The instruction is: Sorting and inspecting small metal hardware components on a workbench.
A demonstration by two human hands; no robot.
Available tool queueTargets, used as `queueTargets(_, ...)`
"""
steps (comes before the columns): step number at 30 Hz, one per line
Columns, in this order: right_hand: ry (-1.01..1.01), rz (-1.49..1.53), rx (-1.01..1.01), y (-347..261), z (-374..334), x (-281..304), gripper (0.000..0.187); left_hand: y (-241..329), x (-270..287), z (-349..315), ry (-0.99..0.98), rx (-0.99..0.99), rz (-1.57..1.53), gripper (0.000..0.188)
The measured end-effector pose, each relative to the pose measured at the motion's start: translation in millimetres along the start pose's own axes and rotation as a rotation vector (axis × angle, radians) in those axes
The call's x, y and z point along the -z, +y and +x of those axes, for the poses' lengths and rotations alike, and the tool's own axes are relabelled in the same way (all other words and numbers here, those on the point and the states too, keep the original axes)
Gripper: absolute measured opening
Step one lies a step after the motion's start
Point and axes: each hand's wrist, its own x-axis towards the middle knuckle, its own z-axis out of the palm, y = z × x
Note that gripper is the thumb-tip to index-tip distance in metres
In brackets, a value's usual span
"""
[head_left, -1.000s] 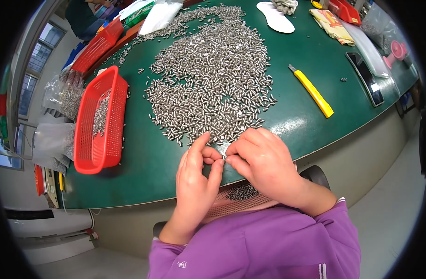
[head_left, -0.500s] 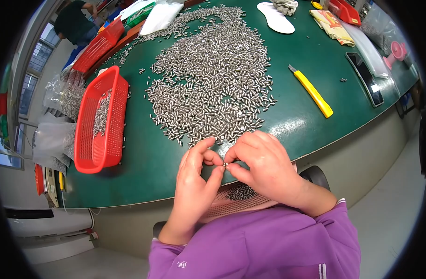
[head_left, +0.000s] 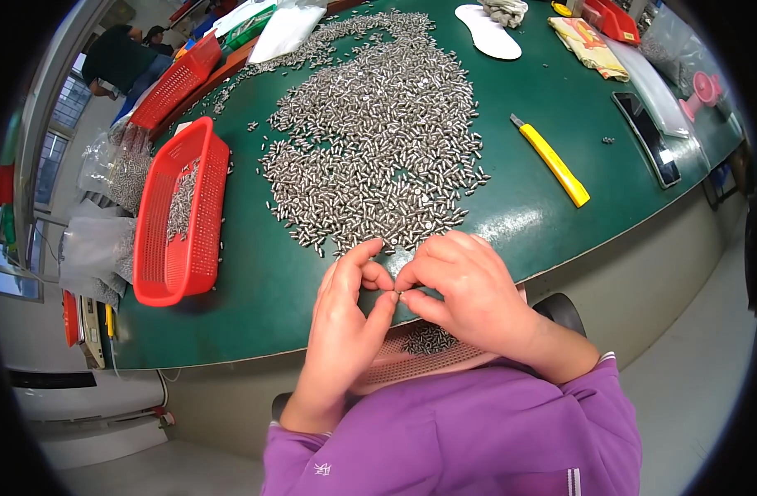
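Note:
Close to the table's front edge, my left hand and my right hand meet fingertip to fingertip. Both are pinched on one small metal part, mostly hidden by the fingers. Just beyond them spreads a wide heap of small silvery metal pieces, short and rounded, on the green tabletop. Below my hands, at my lap, sits a pink perforated basket with more of these dark-looking pieces in it.
A red perforated basket with metal pieces stands at left, beside filled plastic bags. To the right lie a yellow utility knife, a phone and a white insole. A pink fan-like object stands far right.
My hands stay pinched together in nearly the same place. At the far left, a person in dark clothing has shifted, and a second person in a cap has come into view.

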Motion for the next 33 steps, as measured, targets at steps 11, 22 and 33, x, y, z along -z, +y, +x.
queueTargets(11, -0.184, 0.021, 0.051, -2, -9, 15, 0.014, 15, 15, -16, -0.165, -0.095, 0.126, 0.055)
queueTargets(22, 0.098, -0.193, -0.016, 11, 9, 11, 0.013, -3, -10, 13, 0.168, -0.296, 0.213, 0.057)
queueTargets(33, 0.031, -0.152, -0.02, 7, 7, 8, 0.012, 1, -14, 12, 0.192, -0.216, 0.299, 0.056)
